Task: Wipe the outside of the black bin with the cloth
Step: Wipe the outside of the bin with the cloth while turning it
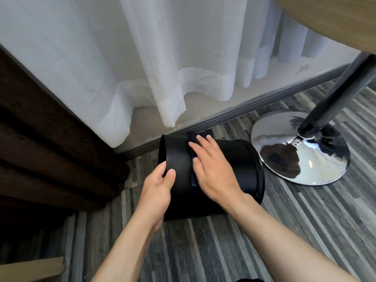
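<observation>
The black bin (pixel 240 163) lies on its side on the striped grey floor, its open mouth facing left. My left hand (pixel 157 186) grips the rim of the mouth, thumb outside and fingers curled inside. My right hand (pixel 211 165) lies flat on the bin's upper side wall, fingers spread, pressing a dark navy cloth (pixel 192 171) against it. The cloth shows as a narrow strip along the left edge of my palm and as a fold (pixel 192 136) above my fingertips; the part under my hand is hidden.
A chrome round table base (pixel 317 163) with a dark pole (pixel 335 98) stands just right of the bin. A wooden tabletop (pixel 335 19) is at top right. White sheer curtains (pixel 142 58) hang behind, a dark brown curtain (pixel 46 143) at left. Cardboard (pixel 30 269) lies bottom left.
</observation>
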